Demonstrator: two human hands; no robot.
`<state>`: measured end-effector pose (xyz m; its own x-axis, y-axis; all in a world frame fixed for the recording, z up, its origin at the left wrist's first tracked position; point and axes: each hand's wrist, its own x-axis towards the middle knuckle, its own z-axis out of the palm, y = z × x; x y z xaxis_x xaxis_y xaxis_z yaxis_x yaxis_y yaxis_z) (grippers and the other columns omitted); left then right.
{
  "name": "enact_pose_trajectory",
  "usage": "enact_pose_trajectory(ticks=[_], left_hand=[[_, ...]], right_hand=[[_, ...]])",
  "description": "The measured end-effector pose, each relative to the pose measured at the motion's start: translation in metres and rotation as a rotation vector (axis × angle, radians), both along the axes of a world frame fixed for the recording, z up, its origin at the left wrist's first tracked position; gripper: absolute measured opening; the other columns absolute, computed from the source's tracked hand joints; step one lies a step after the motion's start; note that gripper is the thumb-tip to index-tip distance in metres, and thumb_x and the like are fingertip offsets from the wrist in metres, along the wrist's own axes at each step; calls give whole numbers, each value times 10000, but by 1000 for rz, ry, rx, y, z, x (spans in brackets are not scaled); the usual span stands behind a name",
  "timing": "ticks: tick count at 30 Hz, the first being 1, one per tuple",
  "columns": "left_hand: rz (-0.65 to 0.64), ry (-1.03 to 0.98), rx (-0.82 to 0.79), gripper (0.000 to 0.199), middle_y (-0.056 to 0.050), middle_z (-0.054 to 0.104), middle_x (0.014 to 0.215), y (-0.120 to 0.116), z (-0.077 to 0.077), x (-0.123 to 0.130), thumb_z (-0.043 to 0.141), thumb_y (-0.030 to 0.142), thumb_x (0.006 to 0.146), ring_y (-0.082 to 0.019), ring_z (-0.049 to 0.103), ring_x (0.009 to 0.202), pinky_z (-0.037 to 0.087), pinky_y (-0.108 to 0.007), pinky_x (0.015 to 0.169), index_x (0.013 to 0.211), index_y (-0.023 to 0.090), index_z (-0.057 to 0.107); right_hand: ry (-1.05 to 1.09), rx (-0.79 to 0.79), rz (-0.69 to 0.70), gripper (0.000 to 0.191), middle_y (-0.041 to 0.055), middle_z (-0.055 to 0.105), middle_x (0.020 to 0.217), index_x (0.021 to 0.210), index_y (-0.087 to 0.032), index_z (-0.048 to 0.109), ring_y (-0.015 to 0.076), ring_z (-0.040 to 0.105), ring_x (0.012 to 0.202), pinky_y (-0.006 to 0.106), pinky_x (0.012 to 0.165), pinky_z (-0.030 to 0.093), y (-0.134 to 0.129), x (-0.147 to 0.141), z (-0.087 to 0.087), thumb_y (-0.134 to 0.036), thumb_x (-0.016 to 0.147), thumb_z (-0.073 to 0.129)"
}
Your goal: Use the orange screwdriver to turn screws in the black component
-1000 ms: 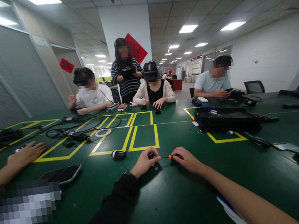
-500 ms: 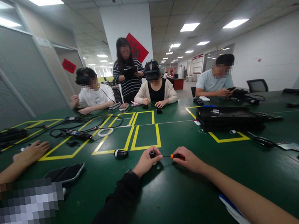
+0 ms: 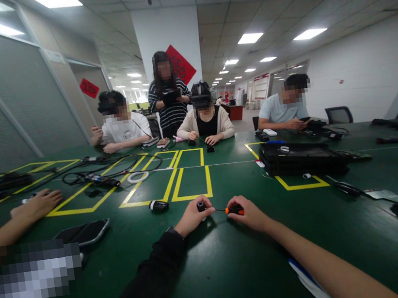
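My left hand (image 3: 192, 216) is closed around a small black cylindrical part (image 3: 201, 206) with a round top, held upright just over the green table. In my right hand (image 3: 249, 214) is a screwdriver (image 3: 234, 210) with an orange and black handle, gripped between thumb and fingers. Its thin shaft points left, toward the fingertips of my left hand. Whether the tip touches the black part is hidden by the fingers. Left of my left hand lies another black rounded piece (image 3: 158, 205) with a white end.
Yellow tape rectangles (image 3: 208, 182) mark the green table (image 3: 215, 274). Black cases (image 3: 299, 158) lie at right, cables (image 3: 93, 177) and a white ring (image 3: 138, 177) at left. A phone-like slab (image 3: 81, 233) rests near a neighbour's hand (image 3: 37, 204). Several people sit or stand opposite.
The view has shifted slightly, moving the scene a little to the left. More of the orange on the screwdriver handle shows now. Both hands keep their hold.
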<state>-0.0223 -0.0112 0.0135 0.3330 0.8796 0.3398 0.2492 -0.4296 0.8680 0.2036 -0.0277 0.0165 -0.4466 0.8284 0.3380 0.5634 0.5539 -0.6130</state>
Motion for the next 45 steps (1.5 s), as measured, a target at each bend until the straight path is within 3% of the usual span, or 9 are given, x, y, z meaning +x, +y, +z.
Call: enact_pose_trajectory(ticks=[5, 10, 15, 18, 21, 32, 40, 45], left_hand=[[-17, -17, -20, 201, 7, 556, 698, 0, 0, 0, 643, 303, 676, -104, 504, 632, 396, -237, 634, 741, 141, 543], [3, -23, -38, 216, 2, 551, 697, -1, 0, 1, 645, 313, 674, -102, 496, 619, 395, -229, 606, 745, 139, 540], [7, -16, -38, 218, 6, 535, 687, 0, 1, 1, 636, 328, 681, -100, 486, 613, 391, -222, 596, 736, 142, 536], [5, -16, -30, 213, 5, 539, 693, 0, 1, 1, 635, 326, 680, -105, 490, 626, 392, -225, 608, 735, 144, 539], [9, -19, -29, 219, 4, 545, 692, 0, 1, 1, 635, 334, 675, -111, 496, 637, 393, -231, 624, 734, 143, 547], [12, -17, -61, 233, 2, 535, 691, -2, 3, 1, 628, 353, 685, -109, 491, 622, 392, -225, 595, 754, 147, 543], [0, -34, -55, 227, 4, 547, 685, -1, 1, 1, 635, 343, 676, -100, 491, 597, 392, -221, 580, 749, 147, 546], [11, -25, -45, 216, 6, 551, 691, -1, 0, 1, 645, 326, 667, -103, 498, 610, 395, -225, 601, 743, 149, 546]], right_hand=[[-32, 36, 55, 220, 42, 591, 881, 852, -182, 622, 169, 504, 891, 317, 825, 378, 0, 1, 3, -277, 874, 426], [2, 33, 21, 132, 39, 578, 892, 875, -181, 596, 169, 507, 870, 311, 799, 397, 0, 1, 1, -278, 811, 534], [30, -7, -17, 198, 33, 557, 915, 910, -181, 557, 158, 521, 826, 297, 760, 423, 1, 0, -3, -279, 746, 609], [24, -12, -4, 184, 44, 563, 950, 963, -188, 567, 164, 516, 875, 308, 797, 413, 0, 0, -1, -283, 811, 528], [-15, 14, 33, 211, 48, 582, 905, 889, -184, 611, 171, 507, 895, 324, 825, 391, -1, 0, 3, -266, 875, 417], [9, -5, -19, 153, 28, 569, 888, 889, -182, 563, 159, 521, 813, 300, 756, 422, 0, 0, 0, -264, 762, 589], [-6, 14, 6, 228, 41, 589, 887, 880, -184, 609, 164, 510, 866, 305, 796, 390, -2, 0, 4, -299, 882, 412], [-29, 57, 50, 246, 42, 588, 856, 827, -175, 620, 164, 504, 857, 305, 799, 381, -2, -1, 6, -289, 884, 410]])
